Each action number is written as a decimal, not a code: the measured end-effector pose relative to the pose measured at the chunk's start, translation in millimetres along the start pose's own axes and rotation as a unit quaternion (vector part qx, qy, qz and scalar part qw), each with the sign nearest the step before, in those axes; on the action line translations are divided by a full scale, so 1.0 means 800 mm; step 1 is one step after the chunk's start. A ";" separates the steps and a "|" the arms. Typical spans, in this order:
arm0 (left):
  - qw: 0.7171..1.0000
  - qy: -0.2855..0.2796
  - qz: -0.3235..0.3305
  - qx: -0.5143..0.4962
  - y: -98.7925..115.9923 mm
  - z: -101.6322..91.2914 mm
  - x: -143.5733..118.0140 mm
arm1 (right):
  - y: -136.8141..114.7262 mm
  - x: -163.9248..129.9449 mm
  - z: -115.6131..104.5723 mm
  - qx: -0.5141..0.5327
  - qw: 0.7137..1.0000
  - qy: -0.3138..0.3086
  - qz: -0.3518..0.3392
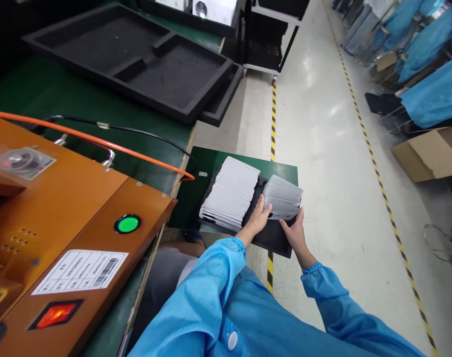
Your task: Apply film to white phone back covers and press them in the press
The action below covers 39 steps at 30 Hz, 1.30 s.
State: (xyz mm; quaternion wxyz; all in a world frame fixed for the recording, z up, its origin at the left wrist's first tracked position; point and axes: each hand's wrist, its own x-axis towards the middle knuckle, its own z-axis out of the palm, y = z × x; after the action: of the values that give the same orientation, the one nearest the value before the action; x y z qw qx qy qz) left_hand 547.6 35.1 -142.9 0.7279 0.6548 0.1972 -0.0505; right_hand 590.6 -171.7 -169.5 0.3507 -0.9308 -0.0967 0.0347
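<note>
A black tray sits on a green board that juts out from the workbench. In its left part, a long row of thin white rounded panels leans overlapped. A shorter stack of the same panels is in the right part, with a dark oval mark showing at its near edge. My left hand presses the left side of this stack, and my right hand grips its right near corner, thumb at the front. Some of my right fingers are hidden behind the panels.
An orange machine with a lit green button and red switch stands on the bench at left. An orange hose runs past it. Black foam trays lie behind. A black rack and cardboard box stand farther off.
</note>
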 end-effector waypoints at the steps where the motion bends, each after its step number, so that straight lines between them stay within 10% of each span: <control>1: 1.000 0.005 -0.004 -0.006 0.000 -0.001 0.001 | 0.001 0.000 0.000 0.007 1.000 0.002 -0.002; 8: 0.999 0.019 -0.028 -0.020 0.010 -0.005 -0.012 | -0.019 -0.020 -0.014 0.033 0.994 0.096 -0.041; 14: 0.999 0.017 -0.019 0.047 0.055 -0.012 -0.121 | -0.071 -0.053 0.007 0.086 0.965 0.125 -0.213; 19: 0.992 0.078 -0.001 0.101 0.079 -0.090 -0.268 | -0.182 -0.078 0.077 0.281 0.899 -0.063 -0.330; 23: 0.963 0.255 -0.006 0.083 0.084 -0.119 -0.435 | -0.290 -0.141 0.109 0.316 0.746 -0.275 -0.518; 27: 0.879 0.471 -0.026 0.068 0.064 -0.080 -0.546 | -0.373 -0.203 0.121 0.325 0.554 -0.423 -0.639; 31: 0.747 0.636 -0.066 0.181 0.036 -0.079 -0.605 | -0.436 -0.260 0.123 0.294 0.446 -0.490 -0.688; 34: 0.649 0.717 -0.101 0.233 0.014 -0.146 -0.646 | -0.475 -0.311 0.122 0.243 0.404 -0.514 -0.717; 39: 0.615 0.728 -0.136 0.271 -0.018 -0.280 -0.697 | -0.528 -0.390 0.130 0.200 0.416 -0.490 -0.739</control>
State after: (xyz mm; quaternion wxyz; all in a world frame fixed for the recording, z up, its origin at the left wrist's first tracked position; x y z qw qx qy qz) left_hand -17.9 148.1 25.9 0.1195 0.6099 0.7264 0.2936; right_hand 205.6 142.0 30.0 0.3106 -0.2286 -0.8933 0.2307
